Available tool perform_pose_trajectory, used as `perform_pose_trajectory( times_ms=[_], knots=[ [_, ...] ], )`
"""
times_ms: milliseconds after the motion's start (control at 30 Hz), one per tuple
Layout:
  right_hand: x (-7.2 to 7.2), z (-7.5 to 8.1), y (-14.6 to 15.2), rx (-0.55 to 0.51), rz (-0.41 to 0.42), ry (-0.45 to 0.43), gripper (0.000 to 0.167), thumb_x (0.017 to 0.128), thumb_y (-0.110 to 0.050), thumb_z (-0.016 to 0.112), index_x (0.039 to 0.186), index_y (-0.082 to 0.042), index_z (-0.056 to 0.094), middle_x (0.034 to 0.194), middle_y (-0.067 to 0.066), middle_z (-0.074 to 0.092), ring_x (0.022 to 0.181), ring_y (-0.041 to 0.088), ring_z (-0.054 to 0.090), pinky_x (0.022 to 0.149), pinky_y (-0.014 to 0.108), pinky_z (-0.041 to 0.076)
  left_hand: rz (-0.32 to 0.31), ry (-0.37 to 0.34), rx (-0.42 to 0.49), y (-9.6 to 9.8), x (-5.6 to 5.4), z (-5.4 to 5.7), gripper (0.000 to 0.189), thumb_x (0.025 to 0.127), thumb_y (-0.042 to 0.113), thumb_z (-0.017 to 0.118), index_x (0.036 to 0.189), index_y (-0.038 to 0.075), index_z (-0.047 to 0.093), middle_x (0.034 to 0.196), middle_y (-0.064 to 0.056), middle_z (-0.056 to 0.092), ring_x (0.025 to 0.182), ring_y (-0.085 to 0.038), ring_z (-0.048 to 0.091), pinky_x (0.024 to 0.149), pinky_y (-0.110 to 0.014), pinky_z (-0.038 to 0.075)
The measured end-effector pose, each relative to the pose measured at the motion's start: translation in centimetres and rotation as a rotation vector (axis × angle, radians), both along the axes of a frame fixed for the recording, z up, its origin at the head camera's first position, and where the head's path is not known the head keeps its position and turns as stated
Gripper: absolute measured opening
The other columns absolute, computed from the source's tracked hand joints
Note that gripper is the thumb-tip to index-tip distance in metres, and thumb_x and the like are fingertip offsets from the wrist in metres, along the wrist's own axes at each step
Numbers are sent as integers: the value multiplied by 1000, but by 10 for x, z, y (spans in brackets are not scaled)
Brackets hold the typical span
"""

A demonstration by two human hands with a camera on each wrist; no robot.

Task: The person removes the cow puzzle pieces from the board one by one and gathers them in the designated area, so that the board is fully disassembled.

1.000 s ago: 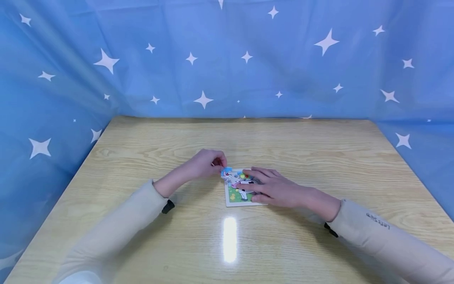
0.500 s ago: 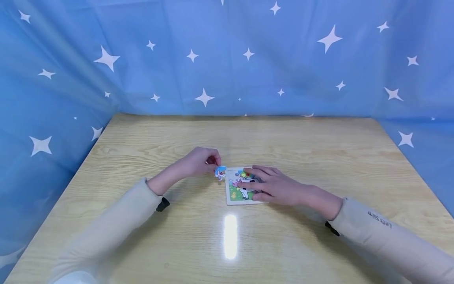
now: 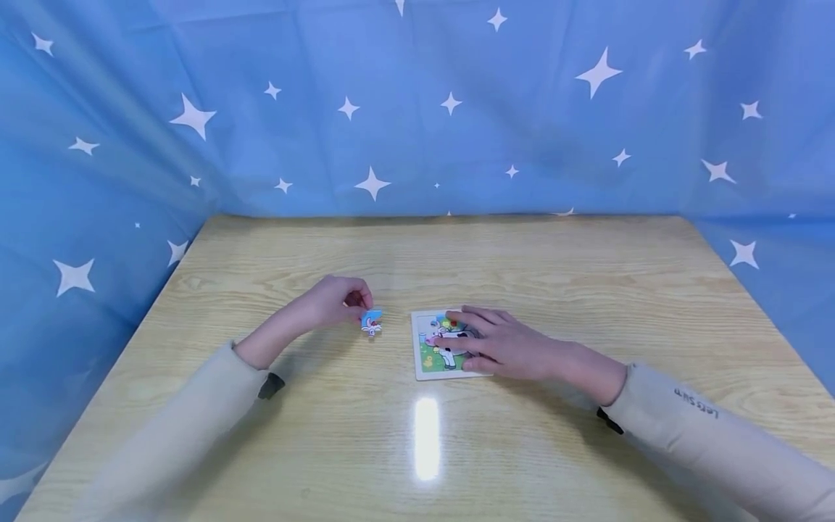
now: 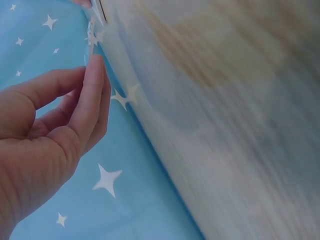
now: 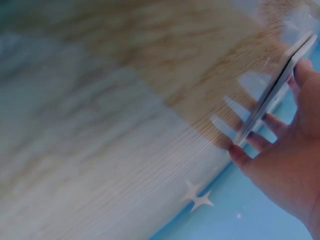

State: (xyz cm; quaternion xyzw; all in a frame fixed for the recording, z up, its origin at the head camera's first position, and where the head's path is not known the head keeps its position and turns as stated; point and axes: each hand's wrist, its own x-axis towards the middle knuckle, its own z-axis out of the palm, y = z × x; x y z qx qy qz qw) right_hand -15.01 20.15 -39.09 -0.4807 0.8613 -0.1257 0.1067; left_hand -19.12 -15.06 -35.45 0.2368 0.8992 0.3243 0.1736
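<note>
1 small flat jigsaw piece point(image 3: 371, 322), printed in blue and white with a little red, is just left of centre in the head view. The left hand point(image 3: 335, 299) grasps it, pinching it between thumb and fingertips; whether the piece touches the table, I cannot tell. To its right, well apart, lies 1 square puzzle board point(image 3: 438, 375) with a pale rim and a printed black-and-white cow on green. The right hand point(image 3: 512, 344) rests over the right part of this board, its fingers spread and extended, clasping nothing. Both forearms wear pale beige sleeves point(image 3: 711, 442), and the right one bears dark lettering. Below them is the light wood-grain table point(image 3: 326, 435), with 1 bright reflection at lower centre. Across the upper frame hangs a blue fabric curtain point(image 3: 261, 152) with white 4-pointed stars.
</note>
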Motion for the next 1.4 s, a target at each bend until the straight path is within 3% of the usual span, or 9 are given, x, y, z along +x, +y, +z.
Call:
perform_pose_trajectory(
  times_ms=[600,1067,1400],
  knots=[
    [1,1,0,-1,-6,-32,51,118,-29,55,168,-21,49,174,25,34,158,56,31,120,77,30,70,-47,-5,-38,6,4,7,101,-10,67,102,-4,68,94,-11,69,89,-24,69,83,-36,58],
    [3,4,5,1,-10,-16,50,118,-32,54,167,-20,50,173,25,35,157,55,33,119,75,32,98,-91,-37,-58,5,9,6,101,-10,68,102,-4,68,96,-13,70,88,-23,71,83,-39,58],
    [1,3,1,5,-10,-21,51,118,-30,55,168,-21,49,174,24,34,158,55,32,120,75,31,155,-100,-79,-79,2,14,9,103,-10,65,103,-2,68,99,-14,69,89,-23,71,85,-41,60]
  ],
)
